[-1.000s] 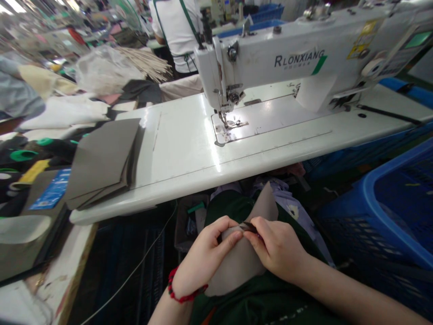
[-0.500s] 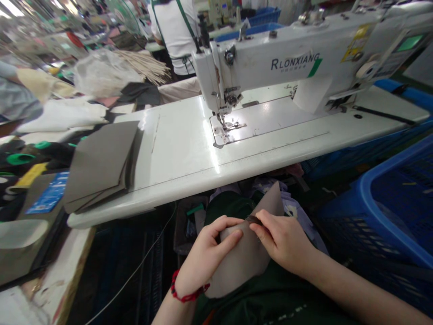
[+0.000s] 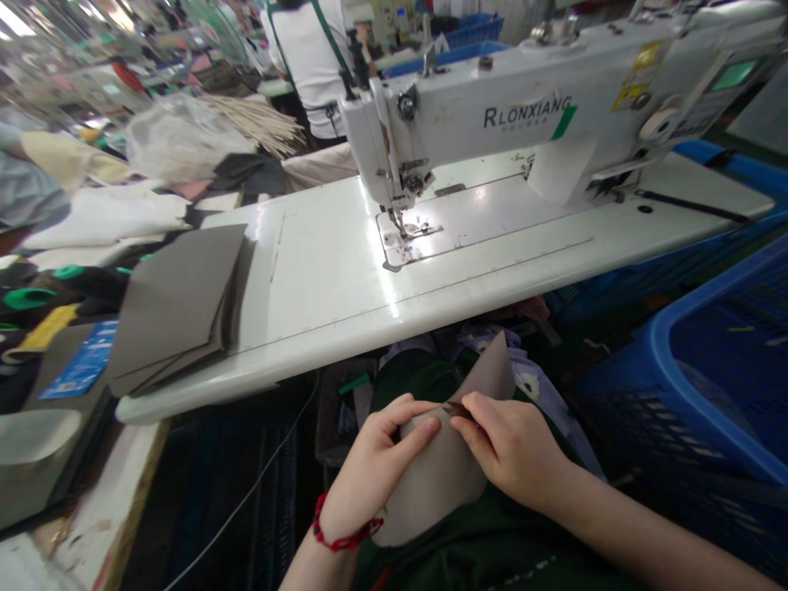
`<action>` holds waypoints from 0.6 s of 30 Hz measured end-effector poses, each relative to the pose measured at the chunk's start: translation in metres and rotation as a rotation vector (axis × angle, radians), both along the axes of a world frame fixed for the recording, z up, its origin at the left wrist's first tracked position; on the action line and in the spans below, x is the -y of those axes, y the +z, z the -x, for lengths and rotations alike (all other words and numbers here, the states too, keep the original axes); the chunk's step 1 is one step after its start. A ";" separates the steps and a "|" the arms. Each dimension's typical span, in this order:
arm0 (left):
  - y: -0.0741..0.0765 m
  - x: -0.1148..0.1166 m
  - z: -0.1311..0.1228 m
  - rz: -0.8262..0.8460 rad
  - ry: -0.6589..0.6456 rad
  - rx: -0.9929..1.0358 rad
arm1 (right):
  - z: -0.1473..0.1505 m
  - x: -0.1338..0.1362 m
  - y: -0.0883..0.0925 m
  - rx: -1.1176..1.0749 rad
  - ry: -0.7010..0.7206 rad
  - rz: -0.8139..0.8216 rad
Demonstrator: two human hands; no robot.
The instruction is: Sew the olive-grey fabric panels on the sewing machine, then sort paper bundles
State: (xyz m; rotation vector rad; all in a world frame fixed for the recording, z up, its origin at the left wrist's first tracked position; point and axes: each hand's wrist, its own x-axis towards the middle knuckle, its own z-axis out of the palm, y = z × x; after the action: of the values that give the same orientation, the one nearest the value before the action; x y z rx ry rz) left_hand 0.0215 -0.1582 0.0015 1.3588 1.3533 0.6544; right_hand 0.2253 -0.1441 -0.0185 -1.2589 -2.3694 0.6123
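The left hand [image 3: 369,480] and the right hand [image 3: 510,453] work at the lower middle of the frame, above a dark green garment [image 3: 486,558] on the person's lap, not on the white worktop [image 3: 320,308]. The left grip is closed on the edge of a curved grey-brown sheet [image 3: 434,484], perhaps leather or a similar material, with the thumb on the front and the fingers behind. The right grip is almost closed: thumb and fingers pinch a small dark tool [image 3: 459,409] at the upper edge of the sheet. The fingers hide much of this tool, so I cannot tell its exact kind.

If the tool has a sharp edge, it could slip and hurt the left fingers, because they are very near it. The sheet has no firm support under it, so it could bend or shift, and its edge could then get a mark or become uneven.

The sheet looks thin, matte and soft. It curves between the hands, and one pointed corner stands up toward the worktop. Similar sheets lie in a stack [image 3: 172,308] at the left of the worktop.
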 end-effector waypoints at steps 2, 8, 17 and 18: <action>0.000 -0.001 0.000 0.001 -0.028 -0.012 | 0.001 0.001 -0.002 -0.014 -0.003 -0.010; 0.010 -0.001 -0.004 -0.021 -0.069 -0.067 | 0.004 0.000 -0.002 -0.013 0.012 -0.050; 0.008 -0.001 -0.008 -0.007 -0.024 -0.021 | 0.002 -0.003 0.003 -0.029 0.019 -0.077; 0.008 -0.002 -0.007 0.000 -0.019 -0.009 | 0.001 -0.004 0.004 -0.039 0.014 -0.066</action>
State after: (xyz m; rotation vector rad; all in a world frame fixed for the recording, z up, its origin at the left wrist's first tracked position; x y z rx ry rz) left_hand 0.0286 -0.1561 0.0095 1.3750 1.3457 0.6364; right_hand 0.2242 -0.1402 -0.0145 -1.1931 -2.3485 0.5529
